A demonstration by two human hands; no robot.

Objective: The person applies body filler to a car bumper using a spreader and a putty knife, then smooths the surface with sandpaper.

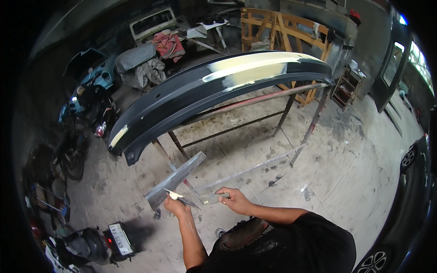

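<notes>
In the head view, the left hand (175, 204) is closed around a broad grey metal spreader board (175, 179) that slants up to the right, with a dab of pale filler (173, 195) near its lower end. The right hand (234, 199) pinches a small putty knife (210, 198), its blade meeting the filler just beside the left grip. Beyond them, a dark car bumper (182, 98) with a cream patch lies on a metal stand (255, 109) over the concrete floor (318, 159). A scooter (91, 245) stands at lower left.
</notes>
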